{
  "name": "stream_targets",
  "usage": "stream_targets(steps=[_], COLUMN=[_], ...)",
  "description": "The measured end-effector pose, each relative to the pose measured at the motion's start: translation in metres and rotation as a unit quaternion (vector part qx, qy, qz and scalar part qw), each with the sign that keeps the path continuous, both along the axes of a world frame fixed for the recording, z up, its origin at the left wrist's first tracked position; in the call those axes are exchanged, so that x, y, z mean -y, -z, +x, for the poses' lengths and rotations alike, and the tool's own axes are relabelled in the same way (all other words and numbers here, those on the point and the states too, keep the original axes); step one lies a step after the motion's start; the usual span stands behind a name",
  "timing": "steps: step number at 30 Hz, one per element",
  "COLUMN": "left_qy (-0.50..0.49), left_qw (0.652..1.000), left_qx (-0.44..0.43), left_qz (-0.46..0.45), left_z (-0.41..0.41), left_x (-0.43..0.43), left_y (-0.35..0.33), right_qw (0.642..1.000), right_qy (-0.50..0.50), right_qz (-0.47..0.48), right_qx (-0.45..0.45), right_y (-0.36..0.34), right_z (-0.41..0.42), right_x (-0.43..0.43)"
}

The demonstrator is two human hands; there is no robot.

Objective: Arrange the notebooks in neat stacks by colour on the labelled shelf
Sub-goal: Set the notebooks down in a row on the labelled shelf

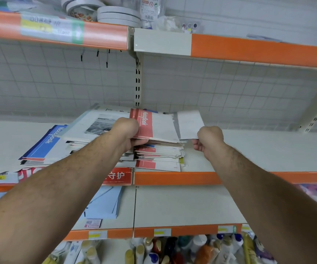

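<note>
An untidy pile of notebooks lies on the middle shelf. My left hand grips the left edge of a red-striped notebook on top of the pile, lifting it slightly. My right hand pinches the lower corner of a white notebook just to the right of it. A blue-striped notebook lies at the pile's left, with a photo-cover notebook behind it.
The upper shelf overhangs with tape rolls on it. Light blue notebooks lie on the lower shelf. Bottles fill the bottom row. A wire grid wall backs the shelves.
</note>
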State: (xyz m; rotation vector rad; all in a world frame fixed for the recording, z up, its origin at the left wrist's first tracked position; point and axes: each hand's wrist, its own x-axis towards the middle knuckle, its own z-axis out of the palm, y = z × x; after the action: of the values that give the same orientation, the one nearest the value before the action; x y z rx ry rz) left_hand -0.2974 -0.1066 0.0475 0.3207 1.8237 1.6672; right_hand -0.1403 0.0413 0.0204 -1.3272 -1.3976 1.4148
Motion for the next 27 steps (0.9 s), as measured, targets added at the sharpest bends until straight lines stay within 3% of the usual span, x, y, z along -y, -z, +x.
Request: stream_targets(steps=[7,17,27], left_qy=[-0.013,-0.003,-0.110], left_qw=[1.000,0.999,0.994], left_qx=[0.000,-0.018,-0.012], left_qz=[0.014,0.028,0.025], left_z=[-0.001,0.032,0.086], left_x=[0.016,0.050,0.131], left_y=[0.010,0.005,0.018], right_qw=[0.981,0.995,0.989], right_qy=[0.159,-0.003,-0.133], right_qz=[-0.022,-0.036,-0.032], right_qx=[-0.104,-0.088,-0.057], right_y=[0.002,0.001,0.001], right_z=[0.024,0.040,0.065], right_x=[0.002,0.049,0.111])
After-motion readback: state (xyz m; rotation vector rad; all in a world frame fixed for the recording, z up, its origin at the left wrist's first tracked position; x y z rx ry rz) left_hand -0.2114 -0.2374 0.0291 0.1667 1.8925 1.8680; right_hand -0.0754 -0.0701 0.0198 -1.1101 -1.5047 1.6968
